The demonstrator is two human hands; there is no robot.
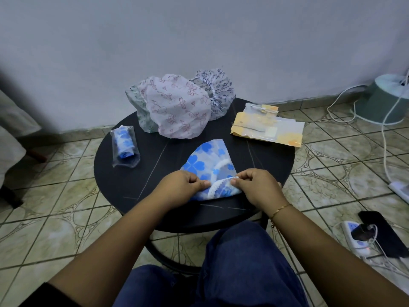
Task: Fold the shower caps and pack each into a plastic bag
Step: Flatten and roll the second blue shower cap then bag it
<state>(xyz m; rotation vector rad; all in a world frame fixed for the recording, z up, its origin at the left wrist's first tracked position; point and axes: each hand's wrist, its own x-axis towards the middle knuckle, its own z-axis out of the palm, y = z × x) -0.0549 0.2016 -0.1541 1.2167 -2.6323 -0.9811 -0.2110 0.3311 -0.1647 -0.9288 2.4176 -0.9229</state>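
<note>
A blue-flowered shower cap [208, 160] lies folded into a wedge on the round black table [254, 165], its frilled elastic edge toward me. My left hand [183, 185] pinches the near left edge of it. My right hand [254, 185] pinches the near right edge, where the edge is turned over. A rolled blue cap packed in a clear plastic bag [125, 146] lies at the table's left. Unfolded caps sit at the back: a pink-flowered cap [177, 107], a green-patterned one [138, 103] behind it and a dark-patterned one [218, 91]. A stack of plastic bags [267, 127] lies at the right.
My knees in blue trousers [239, 267] are under the table's near edge. On the tiled floor to the right lie a power strip [354, 238], a dark phone [382, 233] and white cables. A fan base [385, 100] stands by the wall.
</note>
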